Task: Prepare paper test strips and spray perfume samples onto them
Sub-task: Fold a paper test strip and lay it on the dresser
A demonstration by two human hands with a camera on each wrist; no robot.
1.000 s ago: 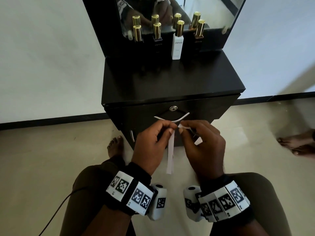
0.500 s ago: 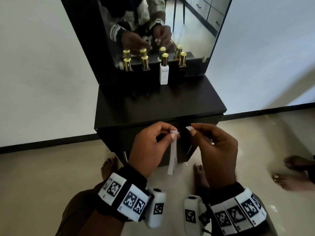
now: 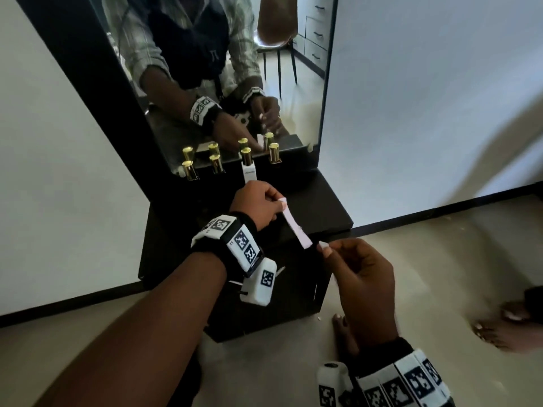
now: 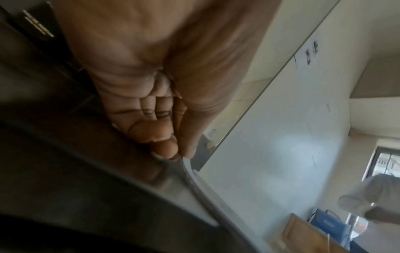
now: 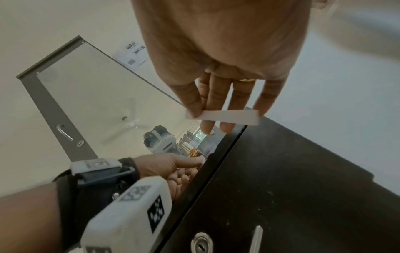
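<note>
My left hand point(image 3: 280, 201) pinches the top end of a white paper strip point(image 3: 295, 226) over the black dresser top point(image 3: 326, 207); the strip slants down toward my right hand. The left wrist view shows that hand point(image 4: 181, 154) with curled fingers nipping the strip point(image 4: 192, 172). My right hand point(image 3: 323, 248) hovers at the dresser's front edge. In the right wrist view this hand point(image 5: 199, 113) pinches a second short strip point(image 5: 229, 117) between thumb and fingers. A white perfume bottle point(image 3: 249, 170) and three dark gold-capped bottles point(image 3: 217, 165) stand along the mirror.
A tall mirror point(image 3: 235, 69) rises behind the bottles and doubles them. A locked drawer point(image 5: 201, 243) with a metal handle sits under the top. Another person's bare feet point(image 3: 499, 327) are on the floor at right, my own foot point(image 3: 340, 321) by the dresser base.
My left hand has lifted forward over the dresser top, carrying its strip. The hands have drawn apart; the right stays lower by the front edge. The view has tilted up.
</note>
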